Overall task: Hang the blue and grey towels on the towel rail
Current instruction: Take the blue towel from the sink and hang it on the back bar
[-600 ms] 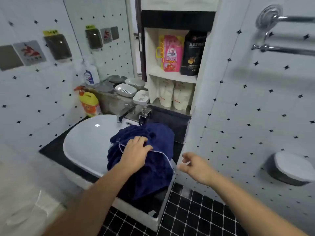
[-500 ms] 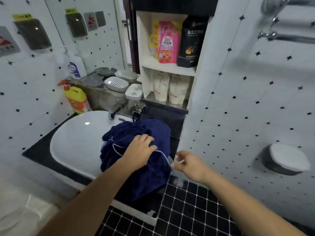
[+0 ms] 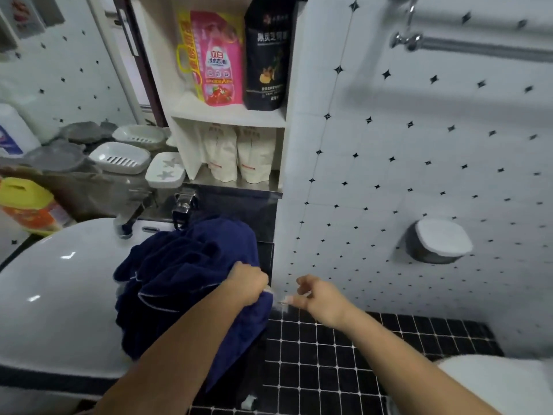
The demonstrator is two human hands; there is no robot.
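A dark blue towel with pale piping lies crumpled over the right rim of the white washbasin and hangs down its front. My left hand is closed on the towel's right edge. My right hand hovers just right of it, fingers loosely curled and apart, holding nothing; the white tag by its fingertips is blurred. The chrome towel rail runs along the tiled wall at the upper right, bare. No grey towel is in view.
A tap stands behind the basin. Soap dishes and bottles crowd the ledge at left. An open shelf holds refill pouches. A wall-mounted soap dish juts out at right. Black floor tiles lie below.
My left hand slid from the top of the blue towel to its right edge and closed on it. My right hand came closer to the towel. The camera tilted down and nearer.
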